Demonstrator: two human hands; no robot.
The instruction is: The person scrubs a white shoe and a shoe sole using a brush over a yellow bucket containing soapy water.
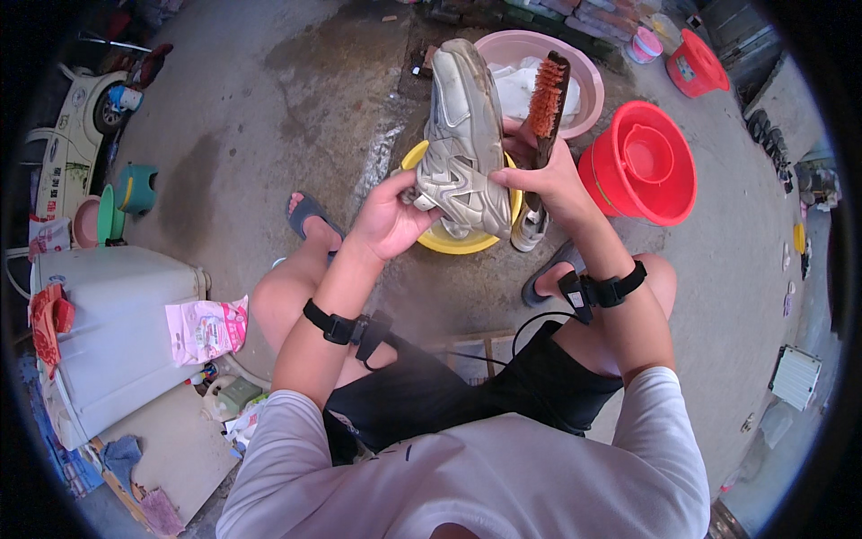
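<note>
A pale sneaker (pixel 465 135) is held on its side above a yellow basin (pixel 458 246), its toe pointing away from me. My left hand (pixel 397 215) grips the shoe's collar and tongue area from the left. On the right, my right hand (pixel 545 175) holds a scrubbing brush (pixel 549 101) with orange-red bristles, which face the shoe, while its thumb touches the heel side of the shoe. A second pale sneaker (pixel 530 230) stands on the floor just right of the yellow basin, partly hidden by my right hand and the brush.
Beyond the shoe lies a pink basin (pixel 592 87) with white cloth (pixel 518 91). Right of it stands a large red bucket (pixel 680 195) holding a red dipper (pixel 648 153). A lidded red bucket (pixel 693 64) is farther off. At left are a white appliance (pixel 128 337) and a pink package (pixel 207 329).
</note>
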